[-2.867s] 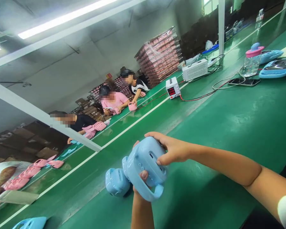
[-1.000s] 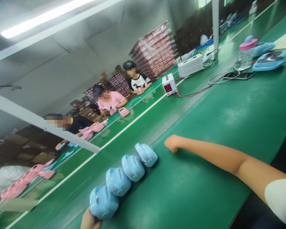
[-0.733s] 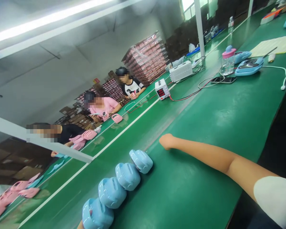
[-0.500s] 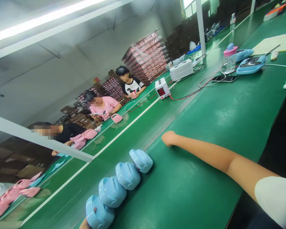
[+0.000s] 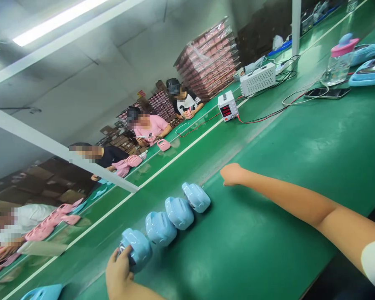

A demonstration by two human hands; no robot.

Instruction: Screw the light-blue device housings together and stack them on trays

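Observation:
Several light blue plastic housings stand in a row on the green belt (image 5: 300, 158). My left hand (image 5: 120, 273) is wrapped round the nearest blue housing (image 5: 136, 248) at the row's near end. The farthest blue housing (image 5: 196, 196) sits close to my right hand (image 5: 233, 174). That hand rests on the belt in a loose fist, apart from the row, and nothing shows in it.
A power supply (image 5: 227, 111) with red wires, a white box (image 5: 258, 78), a phone (image 5: 326, 93), a pink-capped bottle (image 5: 340, 60) and blue parts (image 5: 368, 71) lie farther up the belt. Several people handle pink parts (image 5: 126, 163) across the line. Another blue part (image 5: 42, 292) lies bottom left.
Both hands earlier held one blue housing together. It now stands in the row. My right hand has withdrawn to the belt; my left hand has come into view on the nearest housing.

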